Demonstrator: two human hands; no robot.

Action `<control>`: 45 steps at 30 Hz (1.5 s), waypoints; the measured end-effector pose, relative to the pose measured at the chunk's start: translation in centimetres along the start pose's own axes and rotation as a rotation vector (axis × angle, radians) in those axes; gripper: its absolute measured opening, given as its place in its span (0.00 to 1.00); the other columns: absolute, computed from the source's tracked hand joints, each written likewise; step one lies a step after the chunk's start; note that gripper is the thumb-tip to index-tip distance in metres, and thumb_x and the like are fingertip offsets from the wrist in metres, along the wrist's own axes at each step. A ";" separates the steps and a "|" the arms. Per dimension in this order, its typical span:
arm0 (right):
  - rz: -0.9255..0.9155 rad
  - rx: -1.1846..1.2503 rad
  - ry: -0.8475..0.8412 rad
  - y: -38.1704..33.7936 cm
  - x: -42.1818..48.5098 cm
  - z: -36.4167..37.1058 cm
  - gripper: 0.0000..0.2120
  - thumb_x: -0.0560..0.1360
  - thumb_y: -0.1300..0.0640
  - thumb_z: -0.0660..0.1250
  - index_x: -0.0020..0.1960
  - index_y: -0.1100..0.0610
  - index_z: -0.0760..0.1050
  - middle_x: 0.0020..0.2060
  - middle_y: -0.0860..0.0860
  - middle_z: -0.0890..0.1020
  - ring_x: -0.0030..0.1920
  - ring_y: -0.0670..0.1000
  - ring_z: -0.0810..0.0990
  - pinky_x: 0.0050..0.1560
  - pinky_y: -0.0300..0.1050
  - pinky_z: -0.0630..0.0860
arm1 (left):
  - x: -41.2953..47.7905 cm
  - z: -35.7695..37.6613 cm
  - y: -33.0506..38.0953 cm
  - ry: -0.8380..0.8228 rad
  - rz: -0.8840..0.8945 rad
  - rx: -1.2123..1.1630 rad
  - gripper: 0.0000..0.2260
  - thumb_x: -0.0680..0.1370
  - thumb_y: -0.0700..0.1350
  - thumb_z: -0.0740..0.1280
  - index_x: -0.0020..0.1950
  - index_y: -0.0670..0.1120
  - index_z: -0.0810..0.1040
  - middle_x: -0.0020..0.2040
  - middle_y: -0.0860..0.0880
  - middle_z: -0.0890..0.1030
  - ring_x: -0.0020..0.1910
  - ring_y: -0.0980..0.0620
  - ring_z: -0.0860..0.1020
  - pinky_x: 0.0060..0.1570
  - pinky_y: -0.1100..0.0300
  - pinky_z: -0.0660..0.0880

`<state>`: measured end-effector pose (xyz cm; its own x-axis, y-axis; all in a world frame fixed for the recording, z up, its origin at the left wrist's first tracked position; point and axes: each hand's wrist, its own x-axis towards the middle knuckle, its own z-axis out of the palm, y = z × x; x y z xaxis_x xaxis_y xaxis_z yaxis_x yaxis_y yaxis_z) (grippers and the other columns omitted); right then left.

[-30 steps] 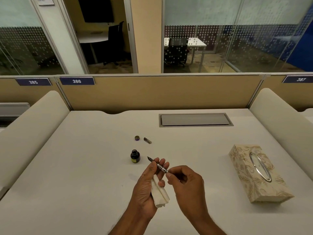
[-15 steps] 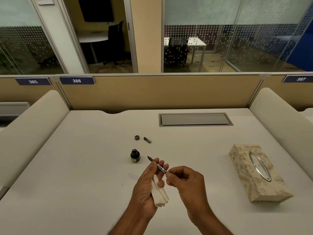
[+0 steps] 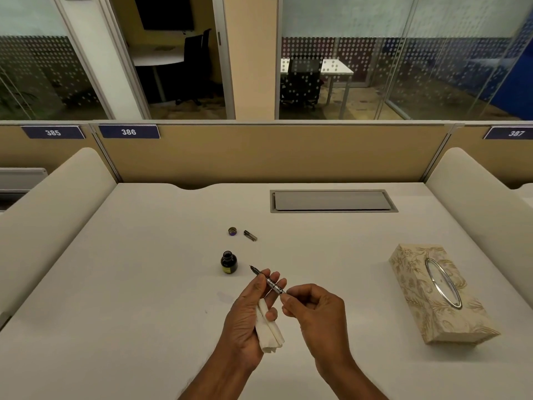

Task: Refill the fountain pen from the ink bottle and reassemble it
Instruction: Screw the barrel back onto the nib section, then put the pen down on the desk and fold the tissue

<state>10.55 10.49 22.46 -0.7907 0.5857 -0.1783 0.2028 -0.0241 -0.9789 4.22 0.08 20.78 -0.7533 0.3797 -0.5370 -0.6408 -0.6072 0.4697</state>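
Little has altered over the last second: every item on the desk (image 3: 144,284) lies where it lay, and only the fingers show slight adjustment. The tissue box (image 3: 432,293) sits well apart on the right, untouched. The left hand (image 3: 245,316) remains raised over the desk near its front edge, its thumb and upper fingers grasping the middle of the pen (image 3: 268,280), while its lower fingers clamp a folded tissue (image 3: 269,332) against the palm. The right hand (image 3: 317,313) is curled, thumb and forefinger pinching the rear end of the same pen; its grip has shifted only marginally, which suggests a small twisting action at that end, though no turn can be confirmed. The ink bottle (image 3: 228,262) stands open and upright just left of the pen's tip. The pen is held off the surface, tilted, its nib pointing up and left toward the bottle but clear of the mouth. The bottle cap (image 3: 232,231) and a loose pen part (image 3: 250,235) lie side by side behind the bottle, neither moved. Assessment: the pen is out of the ink and is being worked or wiped by hand. Reassembly has not begun, as the loose part is not yet picked up and the bottle is uncapped. Risk noted: an open bottle near working hands.
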 end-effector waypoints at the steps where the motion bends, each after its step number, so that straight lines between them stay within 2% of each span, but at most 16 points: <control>1: -0.017 -0.039 -0.002 0.3 0.2 0.1 0.06 0.73 0.63 0.75 0.41 0.54 0.84 0.34 0.49 0.86 0.36 0.51 0.85 0.42 0.41 0.83 | 0.3 -0.1 -0.1 0.005 0.000 0.011 0.11 0.80 0.39 0.66 0.61 0.41 0.82 0.57 0.41 0.87 0.51 0.46 0.87 0.21 0.64 0.71; 4: -0.078 -0.195 -0.009 1.5 0.8 0.5 0.04 0.73 0.59 0.75 0.41 0.51 0.83 0.35 0.47 0.86 0.38 0.47 0.85 0.43 0.39 0.82 | 1.3 -0.6 -0.2 0.015 -0.004 0.031 0.12 0.80 0.40 0.67 0.62 0.41 0.82 0.59 0.41 0.86 0.54 0.46 0.87 0.22 0.64 0.71; 7: -0.107 -0.323 -0.016 2.5 1.6 0.9 0.02 0.74 0.55 0.75 0.43 0.51 0.83 0.37 0.45 0.85 0.40 0.44 0.84 0.42 0.32 0.78 | 2.3 -1.0 -0.3 0.020 -0.013 0.056 0.13 0.80 0.40 0.68 0.63 0.41 0.82 0.59 0.41 0.86 0.55 0.45 0.86 0.22 0.64 0.71; 9: -0.123 -0.375 -0.020 3.2 2.2 1.3 0.02 0.74 0.54 0.74 0.44 0.51 0.83 0.38 0.44 0.85 0.40 0.44 0.83 0.41 0.32 0.76 | 3.2 -1.3 -0.4 0.024 -0.021 0.078 0.13 0.79 0.41 0.68 0.63 0.41 0.82 0.59 0.41 0.86 0.56 0.44 0.86 0.22 0.65 0.72; 13: -0.098 -0.347 -0.016 4.7 3.9 2.0 0.01 0.74 0.57 0.74 0.43 0.52 0.83 0.37 0.44 0.85 0.39 0.45 0.82 0.40 0.32 0.75 | 5.3 -2.6 -0.4 0.066 -0.038 0.088 0.14 0.78 0.41 0.70 0.63 0.43 0.82 0.60 0.43 0.86 0.60 0.43 0.84 0.22 0.65 0.71; 16: -0.075 -0.318 0.001 6.4 5.7 2.3 0.03 0.73 0.59 0.75 0.42 0.53 0.82 0.35 0.46 0.85 0.39 0.44 0.82 0.39 0.31 0.77 | 6.9 -4.4 -0.4 0.131 -0.031 0.045 0.13 0.78 0.39 0.70 0.62 0.43 0.82 0.60 0.43 0.86 0.56 0.45 0.86 0.22 0.64 0.72; 18: -0.051 -0.333 0.022 7.9 7.0 2.6 0.04 0.73 0.60 0.75 0.41 0.54 0.82 0.34 0.47 0.85 0.37 0.43 0.82 0.38 0.31 0.77 | 7.4 -5.3 -0.3 0.151 -0.023 0.029 0.16 0.76 0.40 0.71 0.63 0.43 0.81 0.60 0.43 0.86 0.57 0.45 0.85 0.22 0.64 0.72; 20: -0.021 -0.369 0.046 9.5 8.2 3.0 0.04 0.72 0.61 0.75 0.40 0.55 0.82 0.32 0.48 0.84 0.36 0.46 0.81 0.35 0.32 0.76 | 7.8 -6.0 -0.3 0.163 -0.025 0.024 0.19 0.73 0.42 0.72 0.64 0.42 0.81 0.60 0.44 0.86 0.58 0.45 0.84 0.22 0.64 0.72; 23: -0.007 -0.449 0.063 11.8 9.6 3.6 0.05 0.72 0.62 0.74 0.39 0.57 0.80 0.30 0.48 0.82 0.32 0.49 0.80 0.36 0.39 0.76 | 8.2 -7.1 -0.3 0.174 -0.032 0.013 0.15 0.79 0.42 0.68 0.65 0.42 0.79 0.60 0.45 0.86 0.59 0.45 0.83 0.22 0.65 0.72; 29: -0.050 -0.583 0.060 15.1 10.8 4.9 0.05 0.73 0.64 0.72 0.40 0.57 0.79 0.34 0.49 0.81 0.37 0.51 0.80 0.40 0.49 0.80 | 8.3 -8.2 -0.5 0.162 -0.050 0.012 0.15 0.79 0.42 0.68 0.65 0.42 0.79 0.59 0.44 0.86 0.59 0.44 0.84 0.22 0.64 0.72; 33: -0.090 -0.674 0.065 16.3 11.2 5.5 0.06 0.74 0.63 0.70 0.39 0.57 0.75 0.35 0.49 0.79 0.36 0.51 0.78 0.39 0.51 0.79 | 7.9 -7.9 -0.3 0.137 -0.037 0.034 0.19 0.73 0.44 0.71 0.64 0.43 0.80 0.58 0.45 0.87 0.55 0.46 0.86 0.23 0.64 0.72; 38: -0.124 -0.741 0.095 17.1 11.7 6.1 0.08 0.74 0.63 0.69 0.39 0.56 0.73 0.37 0.49 0.77 0.37 0.52 0.77 0.40 0.52 0.80 | 8.0 -7.7 0.2 0.123 -0.040 0.042 0.14 0.79 0.42 0.67 0.64 0.43 0.80 0.57 0.46 0.87 0.56 0.47 0.86 0.24 0.65 0.72; 45: -0.157 -0.756 0.095 17.3 11.6 6.3 0.06 0.74 0.64 0.69 0.41 0.57 0.73 0.39 0.52 0.77 0.40 0.55 0.77 0.40 0.51 0.77 | 8.3 -7.7 0.7 0.119 -0.026 0.036 0.13 0.80 0.41 0.66 0.64 0.42 0.80 0.57 0.46 0.87 0.54 0.47 0.86 0.23 0.64 0.72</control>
<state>1.25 11.82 2.82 -0.7969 0.6041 -0.0004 0.4584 0.6041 -0.6519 -1.34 -2.62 11.26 -0.7150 0.3076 -0.6278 -0.6663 -0.5719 0.4786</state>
